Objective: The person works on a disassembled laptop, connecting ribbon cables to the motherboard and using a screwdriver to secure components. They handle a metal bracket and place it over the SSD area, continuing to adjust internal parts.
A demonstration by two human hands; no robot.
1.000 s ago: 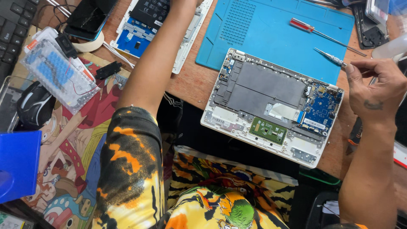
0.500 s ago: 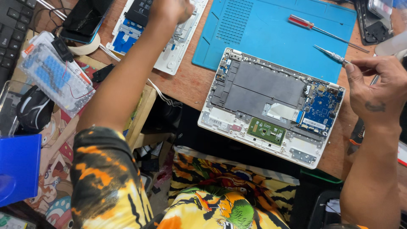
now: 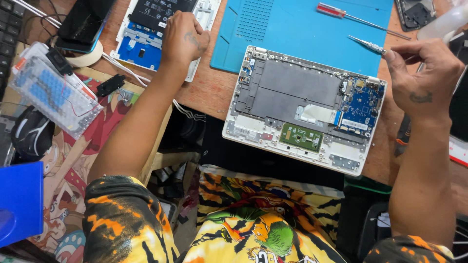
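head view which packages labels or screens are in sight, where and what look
Phone: top left, dark blank screen, blue edge, lying on a tape roll.
Clear plastic box: left, rectangular, blue parts inside.
Black label panel: top, on the white cover by the left hand, small pale print.

Single head cam, steep downward look, close over desk w/ opened laptop [image 3: 303, 108], near lap.
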